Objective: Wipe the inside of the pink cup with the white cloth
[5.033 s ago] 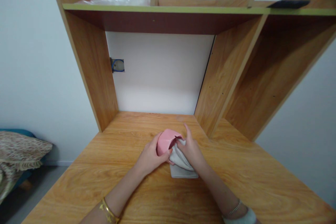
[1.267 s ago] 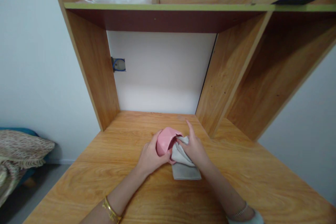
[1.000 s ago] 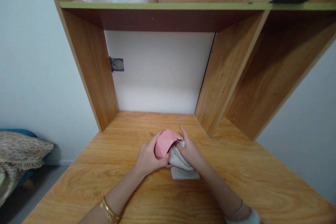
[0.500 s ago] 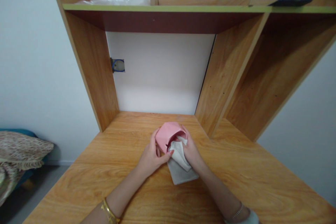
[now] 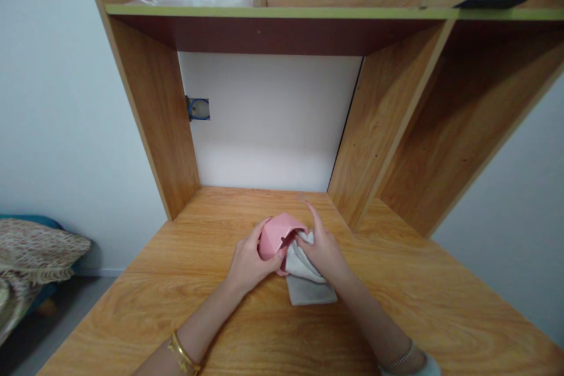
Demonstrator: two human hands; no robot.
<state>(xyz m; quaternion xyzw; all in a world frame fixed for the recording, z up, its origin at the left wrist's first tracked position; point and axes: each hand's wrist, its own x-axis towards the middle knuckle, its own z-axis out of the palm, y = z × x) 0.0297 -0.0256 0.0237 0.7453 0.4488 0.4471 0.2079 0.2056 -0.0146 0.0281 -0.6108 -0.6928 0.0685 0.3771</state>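
1 bowl point(image 5: 275, 231) lowered, 1 cloth point(image 5: 309, 293), 2 hands point(image 5: 250, 262) point(image 5: 326, 252)

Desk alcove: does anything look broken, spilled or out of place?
An uncovered socket hole gapes in the white back panel, blue showing inside. Nothing is spilled: the left hand tilts a pink bowl, the right hand presses a grey cloth into it.

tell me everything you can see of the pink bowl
The pink bowl is small and smooth with faceted sides, perhaps ceramic or plastic. It is tipped on its side, mouth turned to the right, over the wooden desk. The left hand cups its outer wall. The right hand presses a grey cloth into its mouth, hiding the inside.
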